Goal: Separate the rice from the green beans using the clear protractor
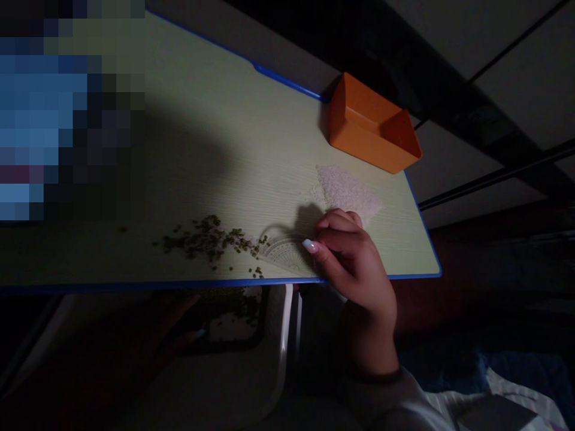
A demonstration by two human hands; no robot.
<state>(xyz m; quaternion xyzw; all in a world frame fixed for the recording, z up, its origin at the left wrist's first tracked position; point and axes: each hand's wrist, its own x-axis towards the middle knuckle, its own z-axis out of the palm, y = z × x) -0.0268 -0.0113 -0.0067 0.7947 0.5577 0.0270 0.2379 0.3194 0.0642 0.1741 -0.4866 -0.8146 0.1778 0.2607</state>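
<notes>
My right hand [350,254] is closed on a clear protractor [287,252], with thumb and fingers pinching its right end. The protractor lies low over the table's front edge, its left end against scattered green beans [211,236]. Just beyond my knuckles is a heap of white rice-like grains [348,188]. In deep shadow below the table edge, my left hand [168,329] reaches over a dark-rimmed tray [251,342] that has more green beans [220,299] in it. Its thumb and a finger show apart, with nothing visible between them.
An orange open box [372,129] stands at the table's back right corner. The pale green table [251,149] has a blue edge. A white bin [284,353] sits below the front edge, around the dark-rimmed tray. The upper left is blurred out in blocks.
</notes>
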